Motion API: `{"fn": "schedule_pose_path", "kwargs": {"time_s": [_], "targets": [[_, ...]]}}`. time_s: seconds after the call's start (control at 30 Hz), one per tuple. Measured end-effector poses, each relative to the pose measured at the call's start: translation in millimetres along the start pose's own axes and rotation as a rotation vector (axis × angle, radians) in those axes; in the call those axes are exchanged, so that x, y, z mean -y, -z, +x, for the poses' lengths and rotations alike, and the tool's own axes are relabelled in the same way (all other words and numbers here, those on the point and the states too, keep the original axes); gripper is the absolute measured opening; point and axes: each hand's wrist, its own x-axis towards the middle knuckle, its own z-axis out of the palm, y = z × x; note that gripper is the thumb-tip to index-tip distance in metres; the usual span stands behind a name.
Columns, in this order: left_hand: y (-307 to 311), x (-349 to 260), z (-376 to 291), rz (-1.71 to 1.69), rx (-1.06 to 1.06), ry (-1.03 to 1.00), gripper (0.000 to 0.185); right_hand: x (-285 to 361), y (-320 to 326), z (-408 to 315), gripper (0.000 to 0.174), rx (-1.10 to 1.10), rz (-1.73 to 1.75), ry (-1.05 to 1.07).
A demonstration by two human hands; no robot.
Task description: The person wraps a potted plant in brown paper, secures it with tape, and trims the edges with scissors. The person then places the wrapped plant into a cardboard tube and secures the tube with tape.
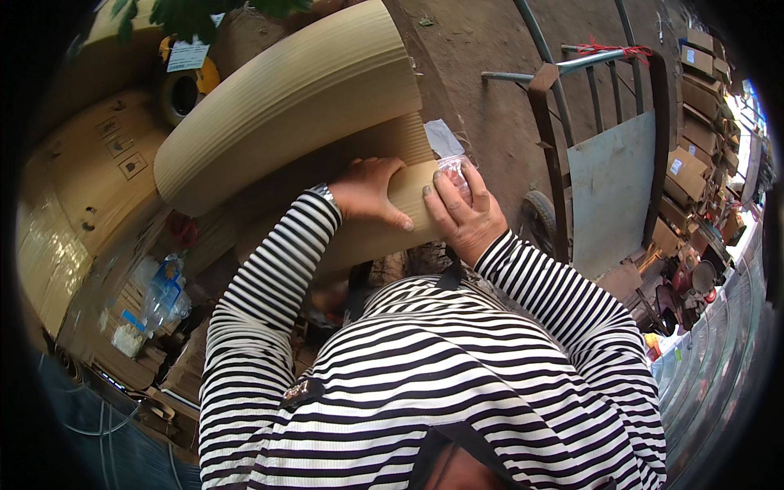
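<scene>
A long sheet of single-faced corrugated cardboard (294, 104) curves in a big loop before me, its near end coming under my hands. My left hand (370, 193), with a metal watch band at the wrist, grips this near end, thumb on the near side and fingers over the far side. At the sheet's right edge, my right hand (462, 211) holds a small clear plastic packet (454, 174) with something reddish in it. Its fingertips press on the cardboard; the thumb is hidden. A piece of white paper (444, 138) lies just beyond the packet.
A tape roll (184, 95) in a yellow holder stands at the far left beside a printed cardboard box (116, 165). Plastic bottles (164, 291) lie lower left. On the right are a metal hand cart (612, 190) with a wheel (540, 217) and stacked cartons (689, 168). Green leaves (190, 18) hang at the top.
</scene>
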Motion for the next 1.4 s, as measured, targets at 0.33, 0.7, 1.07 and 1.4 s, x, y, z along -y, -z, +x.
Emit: {"fn": "schedule_pose_path", "kwargs": {"time_s": [0.33, 0.7, 1.07, 1.4], "targets": [[-33, -27, -41, 0.245, -0.399, 0.040, 0.121, -12, 26, 52, 0.113, 0.512, 0.037, -0.071], [16, -52, -47, 0.173, -0.300, 0.169, 0.107, -16, 32, 59, 0.106, 0.282, -0.138, 0.061], [14, -11, 8, 0.122, -0.176, 0.004, 0.101, -24, 37, 125, 0.130, 0.627, -0.049, -0.016], [29, -8, 6, 0.094, -0.310, -0.127, 0.100, -13, 26, 101, 0.130, 0.535, -0.104, 0.042]]}}
